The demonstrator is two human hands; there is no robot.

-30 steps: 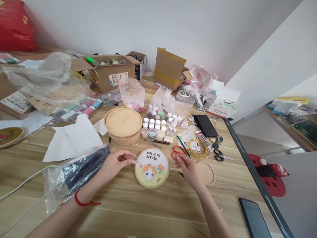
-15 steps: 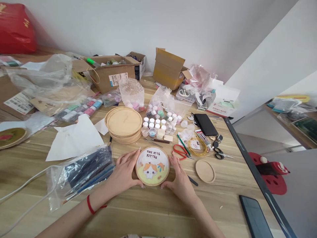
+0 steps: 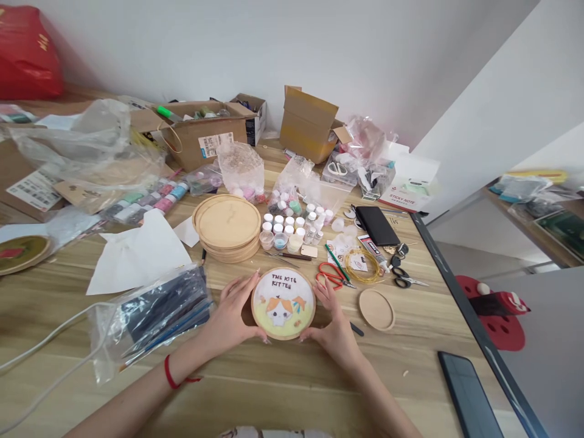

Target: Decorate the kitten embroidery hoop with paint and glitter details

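Observation:
A round wooden embroidery hoop (image 3: pixel 283 325) lies on the wooden table (image 3: pixel 55 304), its fabric stitched with "THE KITE KITTEN" above a cat's face. My left hand (image 3: pixel 232 313) grips the hoop's left side, and my right hand (image 3: pixel 331 319) grips its right side. Both sets of fingers curl around the rim. A clear bag of paintbrushes (image 3: pixel 155 322) lies just beyond my left hand. Red-handled scissors (image 3: pixel 331 275) sit above my right hand.
A stack of wooden discs (image 3: pixel 227 223) and several small paint pots (image 3: pixel 283 228) stand beyond the hoop. A wooden disc (image 3: pixel 376 309), gold wire (image 3: pixel 362 266) and black scissors (image 3: pixel 404 280) lie to the right. A phone (image 3: pixel 468 395) rests near the table's right edge.
Both hands have moved from the hoop's upper edge around to its sides and now grip it. The hoop has turned slightly, bringing its lettering closer to level.

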